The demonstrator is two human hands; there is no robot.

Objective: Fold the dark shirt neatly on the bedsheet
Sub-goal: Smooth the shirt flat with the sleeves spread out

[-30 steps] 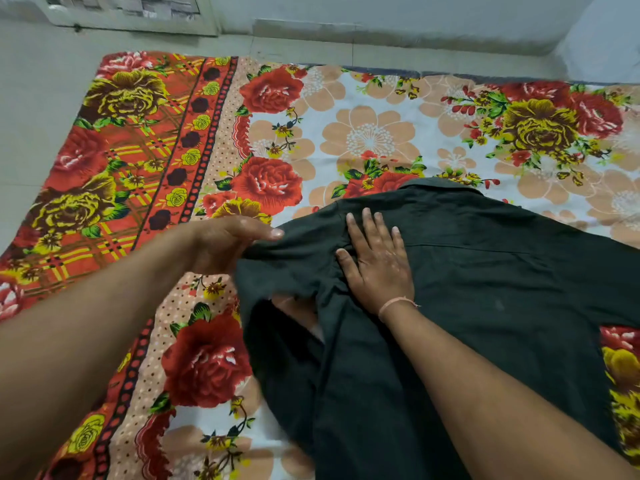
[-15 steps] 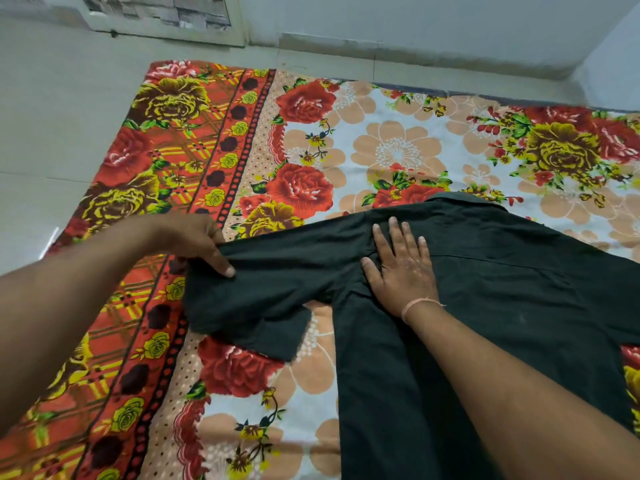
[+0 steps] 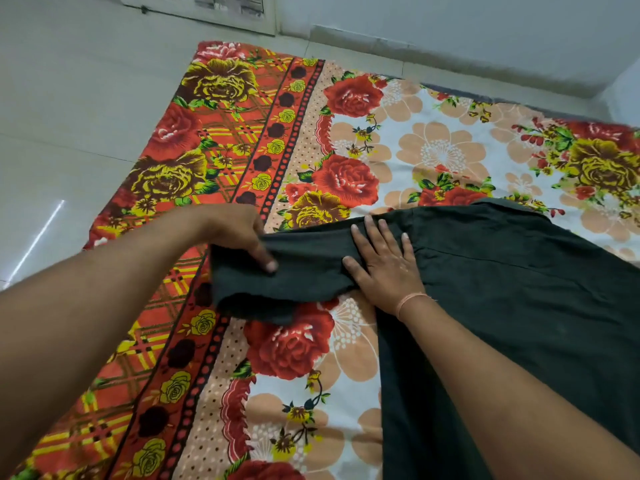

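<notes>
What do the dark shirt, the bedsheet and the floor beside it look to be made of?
Dark shirt: matte woven cloth, probably cotton; it creases softly and shows no sheen. Bedsheet: thin printed fabric, lying flat, with a floral pattern. Floor: glossy pale tile, judging by the grout lines and the streak of reflected light.

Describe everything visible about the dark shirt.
The dark shirt is a plain, very dark green-black woven fabric, lying spread on the floral bedsheet, collar toward the far edge. Its short sleeve stretches out sideways, slightly rumpled. The left hand pinches the sleeve end; the right hand presses flat near the shoulder. Its lower part runs out of frame.
</notes>
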